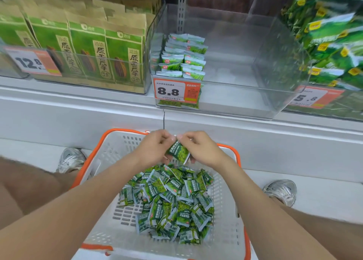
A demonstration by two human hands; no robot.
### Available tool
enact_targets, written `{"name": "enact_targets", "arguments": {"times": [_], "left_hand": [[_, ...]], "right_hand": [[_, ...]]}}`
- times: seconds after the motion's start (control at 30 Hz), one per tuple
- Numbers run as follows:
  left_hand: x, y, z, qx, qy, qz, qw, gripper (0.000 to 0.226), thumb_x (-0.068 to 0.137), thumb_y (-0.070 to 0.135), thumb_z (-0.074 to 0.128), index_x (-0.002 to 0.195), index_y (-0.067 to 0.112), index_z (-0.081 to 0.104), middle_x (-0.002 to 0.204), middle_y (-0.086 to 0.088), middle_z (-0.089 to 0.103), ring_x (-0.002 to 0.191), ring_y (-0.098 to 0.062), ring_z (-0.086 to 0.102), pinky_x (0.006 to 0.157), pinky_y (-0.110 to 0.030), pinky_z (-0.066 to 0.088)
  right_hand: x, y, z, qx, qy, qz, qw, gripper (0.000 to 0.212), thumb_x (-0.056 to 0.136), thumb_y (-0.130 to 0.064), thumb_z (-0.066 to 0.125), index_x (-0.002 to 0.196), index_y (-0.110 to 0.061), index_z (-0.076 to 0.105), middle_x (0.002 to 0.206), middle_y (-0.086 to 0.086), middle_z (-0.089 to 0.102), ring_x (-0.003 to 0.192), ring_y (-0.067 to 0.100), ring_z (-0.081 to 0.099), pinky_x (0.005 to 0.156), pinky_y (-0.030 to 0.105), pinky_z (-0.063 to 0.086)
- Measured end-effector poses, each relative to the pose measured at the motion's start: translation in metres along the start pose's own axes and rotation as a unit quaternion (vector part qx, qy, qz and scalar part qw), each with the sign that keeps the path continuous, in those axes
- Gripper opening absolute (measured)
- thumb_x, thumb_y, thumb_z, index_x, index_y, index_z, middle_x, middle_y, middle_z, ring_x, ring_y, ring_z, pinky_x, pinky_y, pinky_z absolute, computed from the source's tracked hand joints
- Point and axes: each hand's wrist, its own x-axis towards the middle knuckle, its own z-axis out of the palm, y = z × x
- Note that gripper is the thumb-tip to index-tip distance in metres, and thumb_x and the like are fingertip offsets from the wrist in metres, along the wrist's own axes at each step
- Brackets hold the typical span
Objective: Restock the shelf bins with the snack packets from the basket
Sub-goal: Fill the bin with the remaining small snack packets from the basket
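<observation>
A white basket with an orange rim point(92, 157) stands on the floor in front of me, holding a heap of small green snack packets point(172, 200). Above the heap, my left hand point(155, 147) and my right hand point(200, 147) together pinch a small stack of green packets point(179, 151), fingertips meeting at its top edge. On the shelf above stands a clear bin point(235, 67) with a price tag reading 8.8 point(172, 90). Two neat rows of the same packets point(182, 57) fill its left side; the rest of the bin is bare.
Tall green and brown bags point(88, 49) fill the bin to the left. Larger green bags point(330, 43) fill the bin to the right. A white shelf ledge point(117, 110) runs between basket and bins. My shoes point(280, 191) flank the basket.
</observation>
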Motion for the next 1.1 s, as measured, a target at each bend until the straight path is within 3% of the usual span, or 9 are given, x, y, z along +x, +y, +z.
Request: {"name": "enact_targets", "arguments": {"times": [0.17,0.27,0.4,0.53,0.63,0.7,0.83,1.0,1.1], "left_hand": [[-0.002,0.027,-0.019,-0.042,0.093,0.081,0.992,0.023,0.098,0.030,0.073,0.092,0.009,0.077,0.070,-0.005,0.071,0.055,-0.011,0.058,0.058,-0.033,0.054],[-0.009,0.051,-0.022,-0.065,0.101,0.128,0.984,0.022,0.097,0.028,0.075,0.086,0.010,0.078,0.064,-0.004,0.065,0.055,-0.010,0.052,0.055,-0.023,0.046],[-0.019,0.081,-0.022,-0.007,0.123,0.217,0.968,0.025,0.097,0.029,0.075,0.075,0.015,0.076,0.058,0.004,0.059,0.055,-0.005,0.047,0.056,-0.022,0.038],[-0.028,0.115,-0.028,0.077,0.286,0.341,0.892,0.028,0.105,0.021,0.059,0.077,0.017,0.065,0.064,0.006,0.054,0.058,-0.012,0.049,0.056,-0.033,0.037],[-0.027,0.129,-0.040,0.183,0.361,0.406,0.819,0.010,0.098,0.010,0.053,0.099,0.013,0.062,0.092,0.003,0.059,0.070,-0.022,0.054,0.059,-0.044,0.045],[-0.023,0.132,-0.043,0.241,0.369,0.406,0.801,0.022,0.094,0.009,0.051,0.110,0.016,0.063,0.105,0.004,0.061,0.071,-0.023,0.056,0.055,-0.045,0.047],[-0.014,0.129,-0.040,0.330,0.372,0.367,0.786,0.022,0.102,0.027,0.051,0.119,0.021,0.064,0.113,0.005,0.063,0.070,-0.031,0.062,0.047,-0.042,0.049],[-0.008,0.128,-0.044,0.402,0.364,0.306,0.783,0.028,0.094,0.040,0.049,0.094,0.025,0.071,0.095,0.005,0.070,0.070,-0.034,0.067,0.053,-0.035,0.050],[-0.007,0.126,-0.044,0.411,0.349,0.284,0.793,0.029,0.090,0.044,0.048,0.094,0.024,0.069,0.093,0.004,0.069,0.070,-0.036,0.066,0.055,-0.036,0.050]], "right_hand": [[-0.003,-0.030,-0.024,0.077,-0.055,0.034,0.995,0.030,0.088,-0.027,0.084,0.100,-0.003,0.071,0.077,0.002,0.076,0.073,0.009,0.067,0.069,0.036,0.059],[-0.007,-0.048,-0.044,0.074,-0.076,0.027,0.994,0.032,0.090,-0.013,0.081,0.073,-0.012,0.054,0.051,-0.009,0.055,0.059,0.005,0.059,0.080,0.043,0.063],[-0.018,-0.091,-0.071,-0.086,-0.080,0.000,0.993,0.042,0.090,-0.018,0.082,0.071,-0.008,0.045,0.049,-0.004,0.037,0.052,0.008,0.047,0.064,0.032,0.060],[-0.029,-0.133,-0.100,-0.181,-0.037,-0.057,0.981,0.050,0.081,-0.040,0.083,0.096,0.004,0.062,0.060,0.017,0.056,0.057,0.021,0.057,0.077,0.061,0.059],[-0.043,-0.156,-0.124,-0.104,0.039,-0.128,0.986,0.054,0.082,-0.042,0.084,0.112,0.001,0.071,0.092,0.026,0.074,0.078,0.017,0.067,0.084,0.061,0.059],[-0.046,-0.163,-0.135,-0.005,0.131,-0.193,0.972,0.027,0.089,-0.024,0.083,0.111,-0.010,0.078,0.100,0.011,0.080,0.091,0.020,0.075,0.085,0.046,0.061],[-0.014,-0.151,-0.135,-0.013,0.251,-0.182,0.951,0.021,0.088,-0.022,0.082,0.107,-0.013,0.076,0.092,0.006,0.079,0.082,0.016,0.073,0.085,0.050,0.061],[0.020,-0.145,-0.125,-0.157,0.201,-0.068,0.964,0.032,0.088,-0.026,0.082,0.115,-0.028,0.065,0.072,0.006,0.075,0.061,0.015,0.070,0.072,0.038,0.061],[0.025,-0.156,-0.124,-0.135,0.099,0.027,0.986,0.029,0.093,-0.021,0.078,0.119,-0.018,0.066,0.086,0.014,0.075,0.069,0.025,0.078,0.078,0.043,0.065]]}}
